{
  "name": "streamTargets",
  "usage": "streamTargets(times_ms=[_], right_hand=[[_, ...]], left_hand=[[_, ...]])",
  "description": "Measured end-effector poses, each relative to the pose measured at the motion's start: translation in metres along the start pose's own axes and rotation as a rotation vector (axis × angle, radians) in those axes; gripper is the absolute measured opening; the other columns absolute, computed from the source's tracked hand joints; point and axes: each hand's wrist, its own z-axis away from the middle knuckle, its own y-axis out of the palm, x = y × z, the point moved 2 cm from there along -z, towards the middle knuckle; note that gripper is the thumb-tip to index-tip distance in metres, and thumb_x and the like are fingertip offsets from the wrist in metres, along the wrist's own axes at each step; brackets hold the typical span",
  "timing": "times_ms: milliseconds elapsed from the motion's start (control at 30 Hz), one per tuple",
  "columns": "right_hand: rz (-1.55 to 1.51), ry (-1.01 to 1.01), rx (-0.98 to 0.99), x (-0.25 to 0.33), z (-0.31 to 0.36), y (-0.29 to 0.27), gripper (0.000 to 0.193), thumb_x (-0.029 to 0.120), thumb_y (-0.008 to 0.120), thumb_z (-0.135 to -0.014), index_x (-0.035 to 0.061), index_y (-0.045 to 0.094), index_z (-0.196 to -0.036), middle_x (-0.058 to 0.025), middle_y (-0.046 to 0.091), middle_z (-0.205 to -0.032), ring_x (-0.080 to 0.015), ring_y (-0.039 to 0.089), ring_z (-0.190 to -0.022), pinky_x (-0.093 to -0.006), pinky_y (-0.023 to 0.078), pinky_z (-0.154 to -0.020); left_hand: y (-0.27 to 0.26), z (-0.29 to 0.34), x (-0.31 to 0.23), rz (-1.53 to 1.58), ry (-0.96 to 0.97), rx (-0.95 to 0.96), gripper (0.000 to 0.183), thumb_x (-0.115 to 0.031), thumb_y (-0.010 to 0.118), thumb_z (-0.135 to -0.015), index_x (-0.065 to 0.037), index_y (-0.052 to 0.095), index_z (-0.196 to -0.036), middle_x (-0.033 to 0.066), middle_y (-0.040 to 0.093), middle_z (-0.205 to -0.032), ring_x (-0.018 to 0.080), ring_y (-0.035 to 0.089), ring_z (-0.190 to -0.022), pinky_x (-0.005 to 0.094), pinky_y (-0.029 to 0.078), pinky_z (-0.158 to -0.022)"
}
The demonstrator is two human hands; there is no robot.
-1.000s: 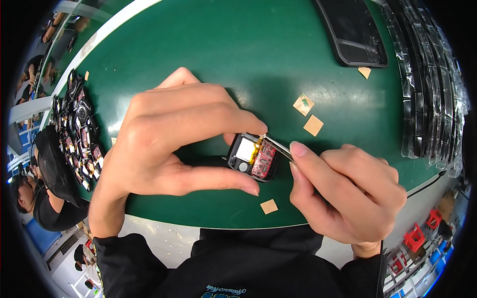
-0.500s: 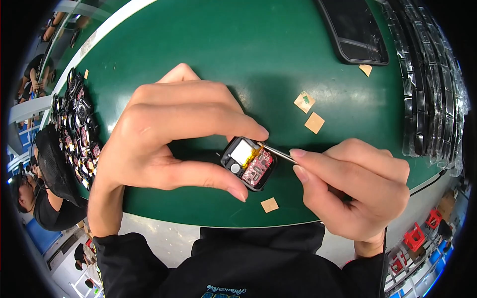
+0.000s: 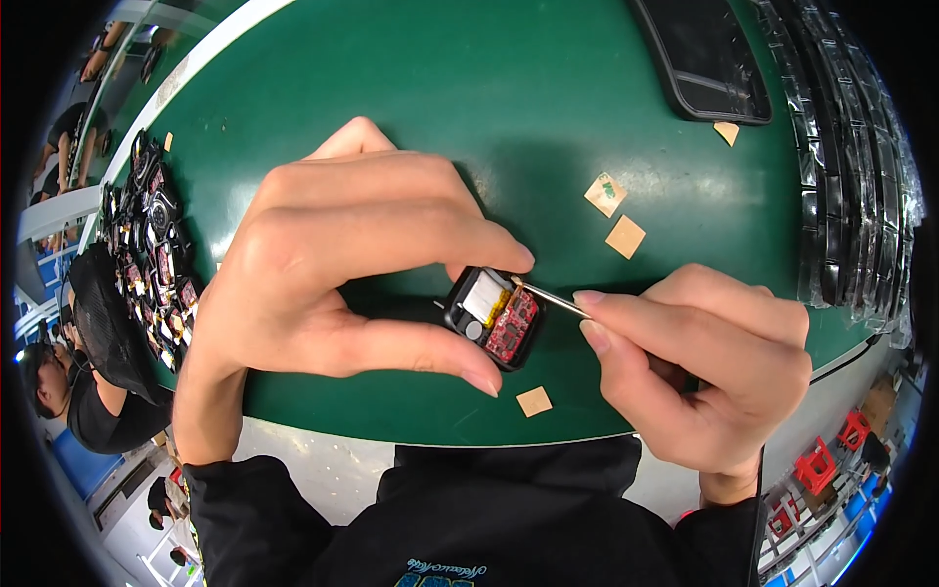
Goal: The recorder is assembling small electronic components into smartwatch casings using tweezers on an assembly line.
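Note:
My left hand point(image 3: 333, 264) grips a small black square device housing point(image 3: 452, 318) between thumb and forefinger, its inside facing up. Within it lie a silver-white battery point(image 3: 484, 295), a red circuit board point(image 3: 511, 328), a round silver part point(image 3: 474, 330) and yellow tape point(image 3: 497, 309). My right hand point(image 3: 704, 367) pinches a thin metal tool point(image 3: 556, 298), perhaps a tweezer or pick. Its tip touches or nearly touches the housing's upper corner, close to my left fingertip. What sits right at the tip is too small to make out.
Small tan paper squares point(image 3: 625, 238) lie on the green table point(image 3: 391, 78). A dark phone-like slab point(image 3: 709, 59) rests at the far right, beside stacked black trays in clear plastic point(image 3: 851, 166). Many small device assemblies point(image 3: 156, 245) are heaped at left. Another person point(image 3: 108, 401) sits beyond that edge.
The housing has tilted a little in my left hand and shifted slightly right. The metal tool still meets the same corner, its angle hardly changed.

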Motion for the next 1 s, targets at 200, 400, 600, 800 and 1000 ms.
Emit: streamTargets(times_ms=[200,400,600,800,1000], right_hand=[[0.037,0.035,0.002,0.0032,0.0004,-0.0006,0.025,-0.01,0.08,-0.073,-0.0018,0.087,-0.096,-0.0035,0.067,-0.067,-0.0056,0.051,-0.047,-0.0231,0.032,-0.045],[0.023,-0.026,-0.007,0.0017,-0.0002,0.0027,0.028,-0.011,0.081,-0.072,-0.003,0.086,-0.098,-0.0041,0.068,-0.068,-0.0062,0.051,-0.046,-0.0231,0.033,-0.045],[0.017,-0.055,-0.019,0.0005,-0.0005,0.0018,0.03,-0.012,0.082,-0.071,-0.0031,0.087,-0.099,-0.0042,0.068,-0.068,-0.0063,0.054,-0.047,-0.0227,0.034,-0.044],[0.045,-0.094,-0.004,-0.0016,0.0009,0.0005,0.028,-0.011,0.083,-0.071,-0.0027,0.087,-0.098,-0.0024,0.065,-0.067,-0.0075,0.054,-0.047,-0.0239,0.035,-0.044],[0.016,-0.071,-0.031,0.0,0.0031,0.0029,0.027,-0.011,0.083,-0.072,-0.002,0.086,-0.097,-0.0015,0.064,-0.066,-0.008,0.054,-0.047,-0.0244,0.035,-0.043]], left_hand=[[0.0051,-0.0003,-0.0022,0.008,-0.006,-0.057,0.067,-0.053,0.099,-0.06,-0.005,0.086,-0.104,0.0044,0.081,-0.09,0.0177,0.069,-0.073,0.0335,0.037,-0.073],[0.006,0.0007,0.0011,-0.035,0.12,-0.092,0.064,-0.055,0.096,-0.062,-0.005,0.086,-0.101,0.0007,0.074,-0.084,0.0156,0.063,-0.069,0.033,0.036,-0.072],[0.0065,-0.0002,0.0003,-0.028,0.083,-0.089,0.063,-0.054,0.097,-0.062,-0.006,0.086,-0.102,0.0014,0.076,-0.085,0.016,0.066,-0.071,0.0326,0.036,-0.072],[0.0059,-0.0009,-0.0031,-0.042,0.035,-0.054,0.063,-0.053,0.097,-0.062,-0.006,0.086,-0.101,0.0013,0.077,-0.085,0.0171,0.067,-0.073,0.0335,0.039,-0.073],[0.0052,0.002,-0.0037,-0.067,0.056,-0.039,0.062,-0.053,0.098,-0.063,-0.007,0.085,-0.103,0.0021,0.079,-0.089,0.0183,0.069,-0.076,0.0338,0.042,-0.077]])
